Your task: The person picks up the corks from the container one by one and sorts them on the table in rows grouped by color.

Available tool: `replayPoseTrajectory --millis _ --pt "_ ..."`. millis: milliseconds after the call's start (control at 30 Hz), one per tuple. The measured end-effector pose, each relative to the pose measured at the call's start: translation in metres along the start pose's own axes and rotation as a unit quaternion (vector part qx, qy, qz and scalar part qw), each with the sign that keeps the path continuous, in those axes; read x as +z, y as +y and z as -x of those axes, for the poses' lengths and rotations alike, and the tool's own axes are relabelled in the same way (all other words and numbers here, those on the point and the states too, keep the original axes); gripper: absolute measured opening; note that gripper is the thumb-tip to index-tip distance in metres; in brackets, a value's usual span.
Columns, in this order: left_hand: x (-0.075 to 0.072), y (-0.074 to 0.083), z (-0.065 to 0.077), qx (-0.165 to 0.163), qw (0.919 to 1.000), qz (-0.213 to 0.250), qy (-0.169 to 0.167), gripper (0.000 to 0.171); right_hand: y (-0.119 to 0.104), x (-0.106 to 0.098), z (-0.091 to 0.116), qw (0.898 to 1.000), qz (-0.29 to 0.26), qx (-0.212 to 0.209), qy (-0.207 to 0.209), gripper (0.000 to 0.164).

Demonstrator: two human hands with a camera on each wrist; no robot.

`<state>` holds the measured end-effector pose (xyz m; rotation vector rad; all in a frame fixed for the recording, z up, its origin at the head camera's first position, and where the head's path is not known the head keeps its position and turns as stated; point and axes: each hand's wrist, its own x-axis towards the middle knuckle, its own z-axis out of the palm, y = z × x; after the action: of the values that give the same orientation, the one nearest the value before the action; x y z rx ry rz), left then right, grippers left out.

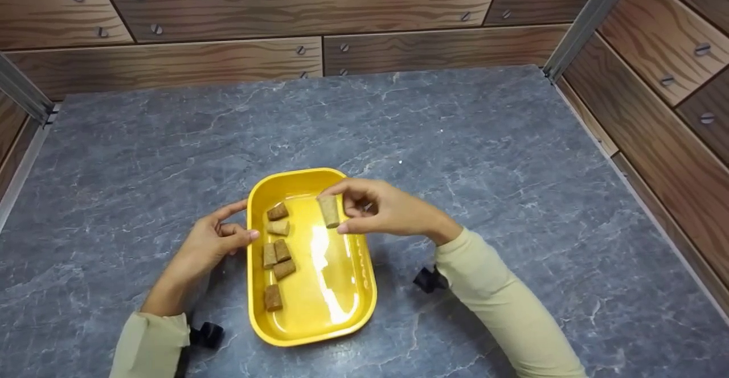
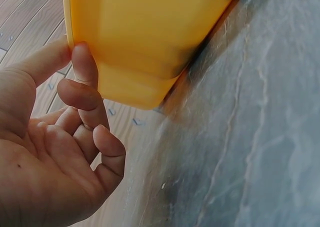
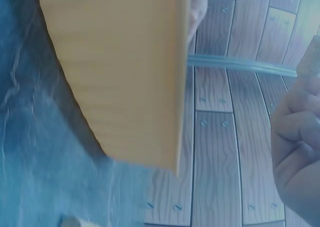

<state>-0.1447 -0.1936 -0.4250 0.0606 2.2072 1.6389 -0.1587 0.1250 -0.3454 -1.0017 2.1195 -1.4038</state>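
A yellow tray (image 1: 307, 332) with rounded corners lies on the table, and several tapered corks sit along its left side, among them a dark cork (image 1: 273, 298) lowest down. My left hand (image 1: 208, 241) pinches the tray's left rim, thumb over the edge and fingers against the outer wall (image 2: 135, 37). Over the upper right part of the tray, my right hand (image 1: 381, 207) holds a light cork (image 1: 328, 211) between thumb and fingertips. In the right wrist view that cork (image 3: 310, 59) shows at the right edge, above the curled fingers.
The grey marbled table (image 1: 484, 139) runs out to a wood-patterned back wall (image 1: 302, 2) and a similar right wall (image 1: 655, 110). Black wrist-worn devices show below each sleeve, one at the left (image 1: 208, 336), one at the right (image 1: 428, 280).
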Motion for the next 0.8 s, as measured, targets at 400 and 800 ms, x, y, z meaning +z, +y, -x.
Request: replayPoseTrajectory --millis 400,800 --pt "0.001 0.0 -0.001 -0.004 1.0 0.006 0.002 0.071 0.018 -0.036 0.013 0.999 0.0 0.04 0.037 0.046" --pt "0.002 0.0 -0.001 -0.007 0.9999 0.007 -0.002 0.07 0.056 -0.064 0.027 0.988 0.056 0.122 0.075 0.047"
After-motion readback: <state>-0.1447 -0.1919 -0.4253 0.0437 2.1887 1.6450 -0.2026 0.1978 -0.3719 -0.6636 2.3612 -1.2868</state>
